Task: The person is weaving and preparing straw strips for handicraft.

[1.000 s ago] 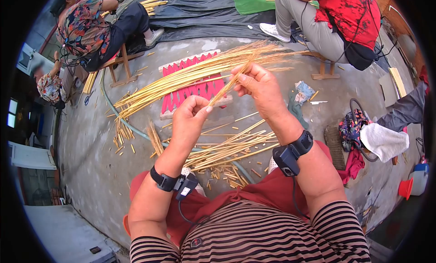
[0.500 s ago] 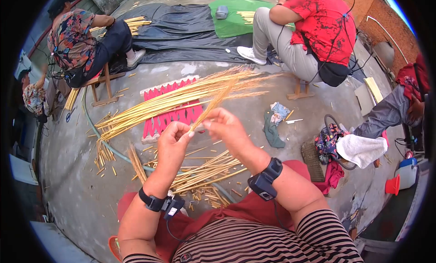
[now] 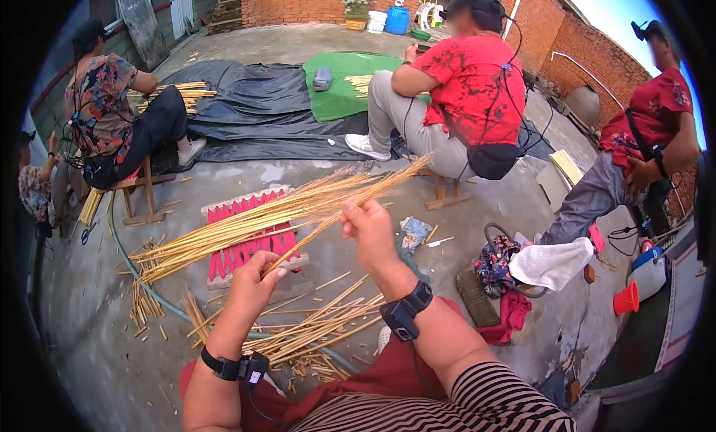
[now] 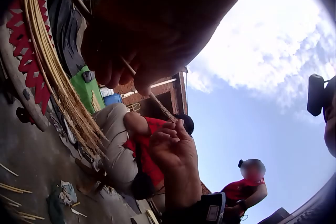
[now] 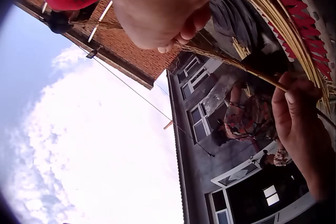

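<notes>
My left hand (image 3: 252, 284) pinches a thin yellow stalk (image 3: 304, 242) between thumb and fingers. The stalk slants up and away to the right, ending in a feathery tan seed head (image 3: 406, 172). Farther along, my right hand (image 3: 368, 234) holds it at the base of that head, fingers curled. In the right wrist view, the bare stem (image 5: 258, 74) runs between both hands. Beyond them, a bundle of similar stalks (image 3: 212, 234) lies across a low rack with red zigzag slats (image 3: 231, 264), brushy ends to the right.
Loose stalks (image 3: 321, 331) and short cut pieces litter the concrete before my knees, over a hose (image 3: 168, 304). Two people sit on wooden stools (image 3: 447, 195) by a black sheet (image 3: 250, 145); another stands right. A white towel (image 3: 552, 264) lies near a bag at right.
My hands came close together half a second ago and are now farther apart along the stalk, with bare stem between them. The head view has tilted up, showing more of the yard.
</notes>
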{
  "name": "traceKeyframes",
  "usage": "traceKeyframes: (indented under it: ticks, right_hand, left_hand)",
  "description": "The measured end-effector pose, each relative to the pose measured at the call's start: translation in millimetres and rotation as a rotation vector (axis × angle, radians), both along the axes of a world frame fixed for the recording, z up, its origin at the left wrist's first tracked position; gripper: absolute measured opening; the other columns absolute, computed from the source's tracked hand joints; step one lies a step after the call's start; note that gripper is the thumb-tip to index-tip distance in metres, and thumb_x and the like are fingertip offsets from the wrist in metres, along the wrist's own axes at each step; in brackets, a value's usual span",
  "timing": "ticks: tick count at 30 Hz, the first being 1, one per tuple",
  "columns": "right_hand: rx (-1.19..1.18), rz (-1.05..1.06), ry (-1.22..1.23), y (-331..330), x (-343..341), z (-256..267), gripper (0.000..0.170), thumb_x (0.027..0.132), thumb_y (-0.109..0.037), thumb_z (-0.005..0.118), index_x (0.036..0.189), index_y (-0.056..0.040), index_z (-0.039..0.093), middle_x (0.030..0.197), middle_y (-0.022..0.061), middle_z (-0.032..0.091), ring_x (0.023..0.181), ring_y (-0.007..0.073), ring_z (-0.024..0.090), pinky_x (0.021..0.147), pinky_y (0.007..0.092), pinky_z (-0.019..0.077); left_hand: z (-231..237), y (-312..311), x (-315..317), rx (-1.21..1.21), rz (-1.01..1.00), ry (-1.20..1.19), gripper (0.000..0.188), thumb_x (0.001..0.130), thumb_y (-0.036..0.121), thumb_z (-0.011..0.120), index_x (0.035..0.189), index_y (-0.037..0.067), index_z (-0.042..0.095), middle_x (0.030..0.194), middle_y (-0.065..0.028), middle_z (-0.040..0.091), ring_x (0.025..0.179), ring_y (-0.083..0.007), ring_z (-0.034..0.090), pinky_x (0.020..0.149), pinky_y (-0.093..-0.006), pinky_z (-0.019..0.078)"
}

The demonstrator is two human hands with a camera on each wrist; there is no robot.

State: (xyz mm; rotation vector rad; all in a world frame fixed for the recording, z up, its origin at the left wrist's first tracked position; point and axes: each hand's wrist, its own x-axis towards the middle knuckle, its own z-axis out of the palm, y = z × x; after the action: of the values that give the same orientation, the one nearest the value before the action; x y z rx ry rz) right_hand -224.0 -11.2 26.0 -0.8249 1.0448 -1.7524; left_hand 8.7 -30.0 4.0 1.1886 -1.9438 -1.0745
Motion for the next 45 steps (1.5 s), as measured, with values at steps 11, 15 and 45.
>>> traceKeyframes:
  ticks: [11, 15, 45]
  right_hand:
    - [-0.070, 0.003, -0.268, -6.6, -8.4, 3.0, 0.015, 0.088, -0.018, 0.059, 0.081, -0.0076, 0.050, 0.065, 0.0001, 0.049, 0.052, 0.0066, 0.042, 0.049, 0.0241, 0.0373]
    - [-0.063, 0.078, -0.281, -11.0, 2.7, 1.1, 0.013, 0.088, -0.016, 0.058, 0.081, -0.0081, 0.050, 0.067, 0.0010, 0.051, 0.054, 0.0071, 0.046, 0.051, 0.0243, 0.0415]
    - [0.155, 0.349, 0.196, -10.0, 54.5, -37.9, 0.008, 0.090, -0.014, 0.053, 0.084, -0.0089, 0.054, 0.068, -0.0004, 0.053, 0.053, 0.0054, 0.044, 0.051, 0.0201, 0.0388]
  left_hand:
    - [52.3, 25.7, 68.9, -0.152, 0.052, -0.069, 0.003, 0.080, -0.002, 0.058, 0.081, 0.000, 0.059, 0.059, -0.0021, 0.052, 0.052, -0.0080, 0.048, 0.048, -0.0238, 0.0390]
    - [71.1, 43.9, 126.9, -0.213, 0.154, -0.175, 0.005, 0.079, -0.004, 0.057, 0.077, 0.000, 0.059, 0.061, -0.0006, 0.052, 0.052, -0.0078, 0.048, 0.048, -0.0233, 0.0395]
    - [-380.1, 211.8, 329.2, 0.760, 1.235, 0.203, 0.021, 0.079, 0.001, 0.051, 0.096, 0.008, 0.063, 0.069, -0.0050, 0.058, 0.059, -0.0146, 0.057, 0.050, -0.0271, 0.0471]
